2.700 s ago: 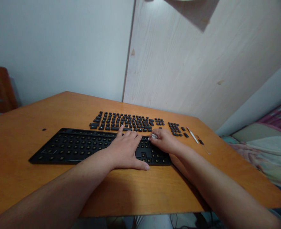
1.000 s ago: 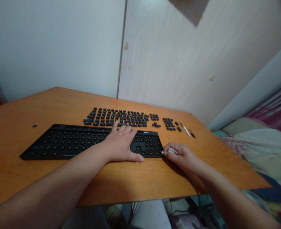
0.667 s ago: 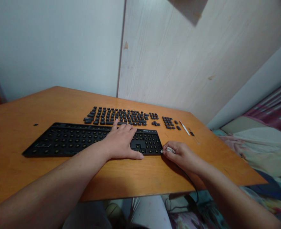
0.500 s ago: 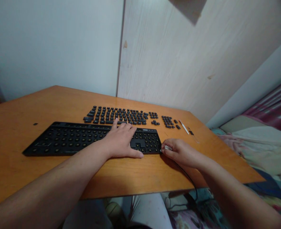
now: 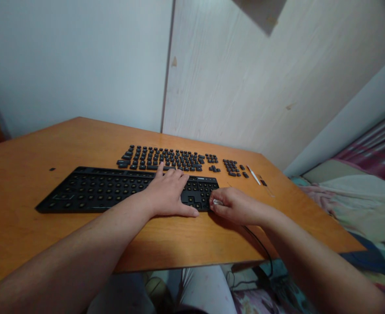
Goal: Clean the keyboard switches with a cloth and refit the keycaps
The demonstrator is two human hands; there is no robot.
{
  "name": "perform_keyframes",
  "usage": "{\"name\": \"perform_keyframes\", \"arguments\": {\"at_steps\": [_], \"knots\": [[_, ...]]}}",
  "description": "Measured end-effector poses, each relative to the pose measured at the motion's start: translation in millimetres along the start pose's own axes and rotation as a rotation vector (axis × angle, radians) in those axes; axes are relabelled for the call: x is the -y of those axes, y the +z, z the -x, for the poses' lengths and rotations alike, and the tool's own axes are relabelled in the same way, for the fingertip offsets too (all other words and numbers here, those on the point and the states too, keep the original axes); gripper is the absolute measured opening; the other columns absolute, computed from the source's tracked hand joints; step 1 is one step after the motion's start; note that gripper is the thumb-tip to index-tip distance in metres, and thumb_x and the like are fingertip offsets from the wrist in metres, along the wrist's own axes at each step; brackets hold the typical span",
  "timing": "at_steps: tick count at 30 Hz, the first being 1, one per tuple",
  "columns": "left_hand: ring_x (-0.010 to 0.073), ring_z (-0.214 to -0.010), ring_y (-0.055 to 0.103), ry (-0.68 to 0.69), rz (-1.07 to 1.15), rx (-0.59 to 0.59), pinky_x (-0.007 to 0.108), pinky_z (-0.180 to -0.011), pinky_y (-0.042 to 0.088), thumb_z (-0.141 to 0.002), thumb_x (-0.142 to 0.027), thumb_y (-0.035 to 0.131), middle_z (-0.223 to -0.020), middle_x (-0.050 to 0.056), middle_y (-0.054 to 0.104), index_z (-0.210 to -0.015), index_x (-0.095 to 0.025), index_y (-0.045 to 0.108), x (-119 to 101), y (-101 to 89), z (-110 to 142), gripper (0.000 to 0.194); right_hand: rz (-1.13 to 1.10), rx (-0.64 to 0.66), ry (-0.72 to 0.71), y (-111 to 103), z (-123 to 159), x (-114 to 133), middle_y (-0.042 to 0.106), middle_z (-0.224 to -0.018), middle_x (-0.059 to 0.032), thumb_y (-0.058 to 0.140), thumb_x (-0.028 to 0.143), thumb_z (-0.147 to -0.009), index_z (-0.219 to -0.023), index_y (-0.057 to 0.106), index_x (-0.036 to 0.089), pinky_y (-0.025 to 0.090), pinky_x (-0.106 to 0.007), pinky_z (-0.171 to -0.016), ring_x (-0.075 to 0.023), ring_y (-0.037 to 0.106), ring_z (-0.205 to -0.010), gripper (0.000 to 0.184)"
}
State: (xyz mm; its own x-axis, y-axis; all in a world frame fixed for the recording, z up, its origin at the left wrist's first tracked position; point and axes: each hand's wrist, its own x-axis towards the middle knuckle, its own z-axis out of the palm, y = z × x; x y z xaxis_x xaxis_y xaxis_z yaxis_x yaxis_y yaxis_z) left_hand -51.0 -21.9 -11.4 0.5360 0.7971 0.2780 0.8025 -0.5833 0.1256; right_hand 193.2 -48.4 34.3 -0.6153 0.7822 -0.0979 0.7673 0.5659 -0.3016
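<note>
A black keyboard base (image 5: 103,187) with its keycaps off lies across the table in front of me. My left hand (image 5: 168,192) rests spread on it, right of the middle, thumb along the near edge. At the base's right end, my right hand (image 5: 229,205) pinches a crumpled white wipe, perhaps tissue (image 5: 217,202), pressed against the number-pad corner. That corner is partly covered by my fingers. Behind the base, loose black keycaps (image 5: 166,159) lie in rows in keyboard order, with number-pad keycaps (image 5: 231,167) further right.
A white pen-like stick (image 5: 253,175) and a small dark tool with a thin clear end (image 5: 263,182) lie at the right. One small dark piece (image 5: 52,169) is at the left. A black cable (image 5: 260,244) hangs over the front edge of the wooden table (image 5: 166,248).
My right hand with the wipe went from the top of the number pad down to the base's right edge, then left onto its near corner. My left hand stays on the base.
</note>
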Motion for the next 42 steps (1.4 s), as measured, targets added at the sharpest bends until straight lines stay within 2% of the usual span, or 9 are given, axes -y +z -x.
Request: {"name": "perform_keyframes", "arguments": {"at_steps": [7,21,26,31,37,42], "knots": [[0.0395,-0.125,0.047,0.014,0.008,-0.019,0.061,-0.116,-0.001,-0.057,-0.095,0.045,-0.129,0.018,0.059,-0.133,-0.017,0.055,-1.1,-0.2,0.8,0.109,-0.093,-0.032,-0.062,9.9,-15.7,9.1,0.059,-0.072,0.0005,0.051,0.016,-0.085,-0.08,0.056,0.019,0.032,-0.024,-0.058,-0.0122,0.049,-0.064,0.008],[0.0401,-0.126,0.046,0.004,0.013,-0.009,0.06,-0.117,-0.001,-0.057,-0.095,0.046,-0.131,0.018,0.057,-0.135,-0.016,0.053,-1.7,-1.9,1.2,0.111,-0.057,0.022,0.097,-2.5,8.4,-21.4,0.057,-0.068,0.0007,0.052,0.016,-0.081,-0.077,0.055,0.019,0.032,-0.025,-0.057,-0.0136,0.049,-0.062,0.005],[0.0403,-0.128,0.043,-0.014,0.034,0.015,0.06,-0.116,-0.001,-0.055,-0.094,0.048,-0.134,0.017,0.056,-0.135,-0.019,0.053,-2.1,-2.8,0.8,0.11,-0.082,0.028,0.121,-3.1,9.6,-21.5,0.056,-0.068,0.0009,0.053,0.017,-0.08,-0.077,0.054,0.019,0.032,-0.025,-0.057,-0.0137,0.048,-0.062,0.004],[0.0398,-0.127,0.044,-0.021,0.032,0.022,0.059,-0.117,-0.001,-0.056,-0.094,0.048,-0.134,0.017,0.056,-0.136,-0.019,0.052,-2.7,-3.3,1.2,0.111,-0.105,0.021,0.077,2.1,1.1,-10.7,0.055,-0.067,0.0017,0.052,0.016,-0.081,-0.075,0.052,0.02,0.033,-0.025,-0.058,-0.0131,0.047,-0.062,0.008],[0.0399,-0.127,0.045,-0.006,0.014,0.014,0.062,-0.116,-0.002,-0.056,-0.095,0.046,-0.134,0.018,0.056,-0.136,-0.017,0.052,-1.9,-2.2,1.7,0.112,-0.231,-0.008,-0.031,9.2,-12.4,4.5,0.052,-0.068,0.0029,0.051,0.016,-0.083,-0.076,0.052,0.02,0.034,-0.024,-0.058,-0.0122,0.044,-0.063,0.009],[0.039,-0.126,0.045,-0.015,0.013,0.016,0.062,-0.116,-0.002,-0.056,-0.096,0.045,-0.132,0.017,0.057,-0.134,-0.019,0.052,-2.1,-2.0,1.9,0.11,-0.339,-0.068,-0.048,13.5,-18.2,1.3,0.05,-0.069,0.0033,0.053,0.021,-0.086,-0.078,0.055,0.019,0.034,-0.023,-0.058,-0.0118,0.043,-0.063,0.008]]}}
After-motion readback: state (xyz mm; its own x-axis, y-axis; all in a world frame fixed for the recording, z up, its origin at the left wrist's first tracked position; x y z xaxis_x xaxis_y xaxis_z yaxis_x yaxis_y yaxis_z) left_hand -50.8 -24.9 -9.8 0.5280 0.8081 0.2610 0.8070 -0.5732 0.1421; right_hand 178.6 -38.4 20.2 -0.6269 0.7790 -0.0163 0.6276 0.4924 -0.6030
